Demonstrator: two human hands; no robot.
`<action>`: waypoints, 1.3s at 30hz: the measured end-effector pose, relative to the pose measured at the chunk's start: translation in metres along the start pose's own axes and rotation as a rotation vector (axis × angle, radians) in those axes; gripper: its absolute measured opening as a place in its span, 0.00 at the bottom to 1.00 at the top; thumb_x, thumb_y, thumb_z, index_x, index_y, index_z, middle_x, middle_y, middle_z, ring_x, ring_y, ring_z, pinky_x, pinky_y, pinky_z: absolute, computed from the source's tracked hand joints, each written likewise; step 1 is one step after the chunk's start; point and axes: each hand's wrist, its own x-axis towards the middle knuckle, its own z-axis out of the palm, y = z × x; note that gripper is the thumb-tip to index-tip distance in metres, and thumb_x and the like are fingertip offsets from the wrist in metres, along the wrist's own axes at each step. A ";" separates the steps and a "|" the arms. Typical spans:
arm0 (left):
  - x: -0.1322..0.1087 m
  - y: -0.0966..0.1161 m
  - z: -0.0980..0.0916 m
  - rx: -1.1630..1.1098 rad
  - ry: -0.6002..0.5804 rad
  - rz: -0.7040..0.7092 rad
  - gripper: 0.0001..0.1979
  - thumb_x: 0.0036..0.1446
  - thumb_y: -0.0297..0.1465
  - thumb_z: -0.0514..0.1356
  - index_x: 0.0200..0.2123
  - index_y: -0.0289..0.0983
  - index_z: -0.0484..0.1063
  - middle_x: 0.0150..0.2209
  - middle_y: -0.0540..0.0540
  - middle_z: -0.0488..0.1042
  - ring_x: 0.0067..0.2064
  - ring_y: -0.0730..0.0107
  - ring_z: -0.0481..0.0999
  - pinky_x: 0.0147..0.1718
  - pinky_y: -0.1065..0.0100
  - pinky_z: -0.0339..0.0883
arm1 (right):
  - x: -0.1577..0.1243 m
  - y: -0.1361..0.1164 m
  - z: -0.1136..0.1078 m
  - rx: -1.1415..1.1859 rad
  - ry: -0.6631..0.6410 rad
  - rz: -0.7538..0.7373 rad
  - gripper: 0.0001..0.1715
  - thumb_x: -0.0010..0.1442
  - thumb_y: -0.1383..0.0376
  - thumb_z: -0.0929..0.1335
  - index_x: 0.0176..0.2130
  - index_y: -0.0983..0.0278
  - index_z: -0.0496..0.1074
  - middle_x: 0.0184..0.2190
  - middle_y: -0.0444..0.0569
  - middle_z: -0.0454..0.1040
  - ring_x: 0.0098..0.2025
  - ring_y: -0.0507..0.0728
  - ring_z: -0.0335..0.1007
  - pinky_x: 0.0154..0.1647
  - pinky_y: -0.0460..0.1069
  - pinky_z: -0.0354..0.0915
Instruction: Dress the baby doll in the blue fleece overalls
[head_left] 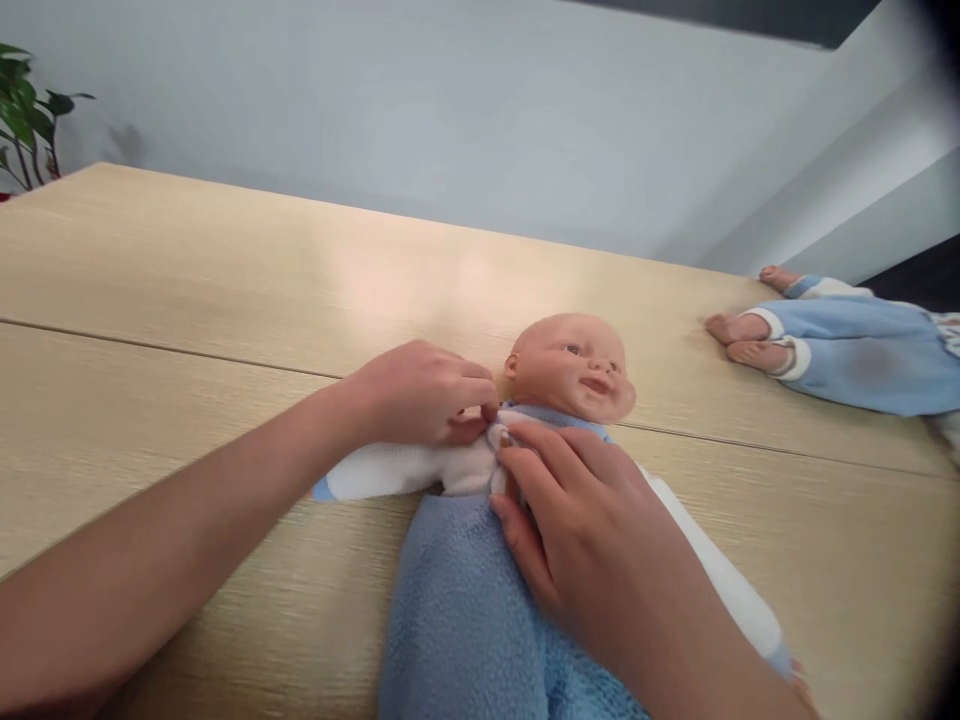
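A baby doll (pixel 574 365) lies face up on the wooden table, its head toward the wall. It wears a romper (pixel 465 590) with a white top, white sleeves and blue fleece trousers. At the chest, just below the doll's neck, my left hand (pixel 431 395) pinches the white cloth near the blue collar. Close beside it, my right hand (pixel 577 510) grips the same white front with thumb and fingers. The cloth is bunched between the two hands. My fingers hide the fastening there, if any. One white sleeve (pixel 386 470) stretches out to the left.
A second doll (pixel 862 350) in blue trousers lies at the table's right side, its feet pointing left. The pale wooden table (pixel 225 270) has a seam running across it. A green plant (pixel 30 110) stands at the far left, and a grey wall (pixel 412 110) rises behind.
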 end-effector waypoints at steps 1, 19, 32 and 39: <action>0.001 0.000 -0.001 -0.076 -0.031 -0.033 0.07 0.61 0.32 0.61 0.38 0.41 0.80 0.36 0.51 0.83 0.32 0.72 0.79 0.27 0.70 0.61 | 0.000 -0.001 0.000 0.003 0.002 0.005 0.14 0.68 0.62 0.64 0.50 0.62 0.75 0.51 0.58 0.77 0.48 0.68 0.72 0.48 0.65 0.70; -0.001 -0.019 0.009 -0.679 -0.472 -0.313 0.16 0.65 0.33 0.54 0.49 0.45 0.80 0.47 0.49 0.83 0.44 0.67 0.81 0.39 0.72 0.70 | -0.017 0.141 -0.009 0.945 -0.624 0.387 0.21 0.58 0.56 0.69 0.48 0.61 0.80 0.43 0.47 0.81 0.42 0.59 0.75 0.40 0.51 0.70; -0.003 -0.014 0.010 -0.516 -0.444 -0.276 0.12 0.64 0.34 0.57 0.44 0.44 0.80 0.42 0.49 0.84 0.38 0.69 0.81 0.33 0.74 0.69 | -0.013 0.131 0.011 0.955 -0.466 0.466 0.18 0.55 0.52 0.71 0.39 0.60 0.82 0.37 0.47 0.83 0.40 0.62 0.75 0.41 0.53 0.70; -0.003 -0.013 0.011 -0.381 -0.303 -0.392 0.11 0.64 0.36 0.56 0.39 0.39 0.77 0.36 0.48 0.82 0.33 0.70 0.77 0.29 0.73 0.66 | -0.010 0.131 0.017 0.718 -0.360 0.444 0.23 0.64 0.50 0.64 0.37 0.64 0.80 0.37 0.49 0.82 0.38 0.60 0.73 0.39 0.51 0.64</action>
